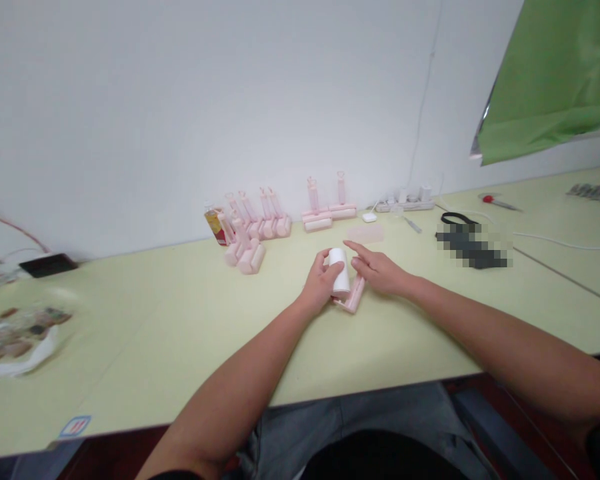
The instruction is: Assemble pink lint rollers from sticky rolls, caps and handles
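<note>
Left hand: From my remote post I see the left hand (323, 280) with its fingers clamped on the white roll (338, 259), thumb across its side.
Right hand: The right hand (377, 270) is at the upper end of the pink handle (354, 300), index finger stretched out past the roll; whether the other fingers clamp the handle, I cannot tell.
Roll: It is tilted above the counter (275, 340), between the hands, its lower end against pink plastic; I cannot tell whether it is fully seated.
Slip risk: The roll's side looks smooth, so I judge a loosened left thumb could let it slide or spin.
Strain risk: The handle's bent lower part looks thin; pushing the two hands against each other could flex it or force the roll askew.
Squeeze risk: Too hard a left grip might dent the roll, if its wall is soft.
Topple risk: Pink rollers (249, 259) stand crowded to the left, handles up; a wide sweep of the left arm could knock several over.
Sheet risk: A pale pink sheet (366, 233) lies just beyond the right fingertips, where a forward nudge could shift it.
</note>
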A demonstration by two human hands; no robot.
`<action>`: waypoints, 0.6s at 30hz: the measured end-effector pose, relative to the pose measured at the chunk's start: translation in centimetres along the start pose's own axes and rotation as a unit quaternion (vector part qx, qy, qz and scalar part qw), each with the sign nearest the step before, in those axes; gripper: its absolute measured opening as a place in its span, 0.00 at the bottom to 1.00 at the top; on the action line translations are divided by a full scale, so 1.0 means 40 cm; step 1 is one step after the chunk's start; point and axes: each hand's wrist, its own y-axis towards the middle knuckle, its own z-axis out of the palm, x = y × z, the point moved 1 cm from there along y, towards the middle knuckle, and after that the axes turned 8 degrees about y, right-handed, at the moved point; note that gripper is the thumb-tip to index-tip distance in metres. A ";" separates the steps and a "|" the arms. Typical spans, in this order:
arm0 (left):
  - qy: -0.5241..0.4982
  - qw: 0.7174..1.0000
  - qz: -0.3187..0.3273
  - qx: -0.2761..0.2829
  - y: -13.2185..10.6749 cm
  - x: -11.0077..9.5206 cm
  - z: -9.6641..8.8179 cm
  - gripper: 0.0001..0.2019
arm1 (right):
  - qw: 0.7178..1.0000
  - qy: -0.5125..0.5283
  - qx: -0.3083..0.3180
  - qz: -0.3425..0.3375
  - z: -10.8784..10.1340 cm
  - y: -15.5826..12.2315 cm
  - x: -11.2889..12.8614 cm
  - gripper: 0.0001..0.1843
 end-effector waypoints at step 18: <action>0.073 0.992 -0.013 0.098 -0.016 0.012 0.002 0.33 | 0.949 0.256 -0.062 0.175 0.059 0.002 -0.037 0.20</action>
